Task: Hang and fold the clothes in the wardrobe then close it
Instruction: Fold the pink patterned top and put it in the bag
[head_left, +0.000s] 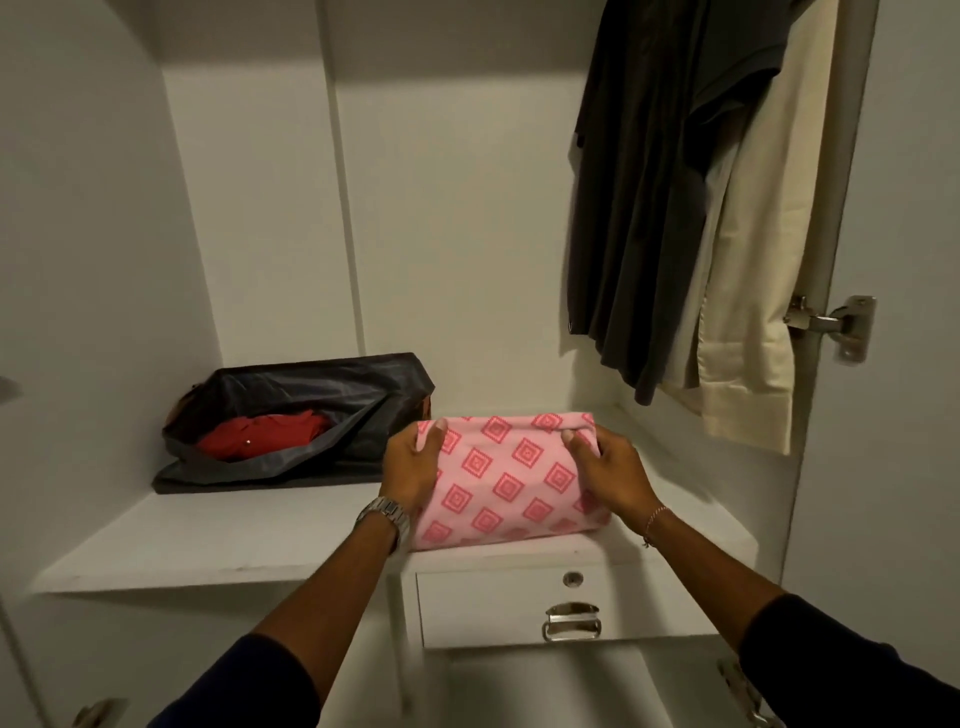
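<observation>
A folded pink cloth (511, 480) with red diamond squares lies on the white wardrobe shelf (218, 535), above a small drawer. My left hand (413, 467) grips its left end, thumb on top. My right hand (610, 475) grips its right end, fingers curled over the top fold. A dark grey shirt (660, 197) and a cream garment (763, 270) hang at the upper right inside the wardrobe.
A dark bag (306, 415) lies open at the back left of the shelf with a red garment (265, 434) inside. The drawer (519, 605) has a lock and a metal handle (571, 621). A door hinge (836, 325) sticks out on the right.
</observation>
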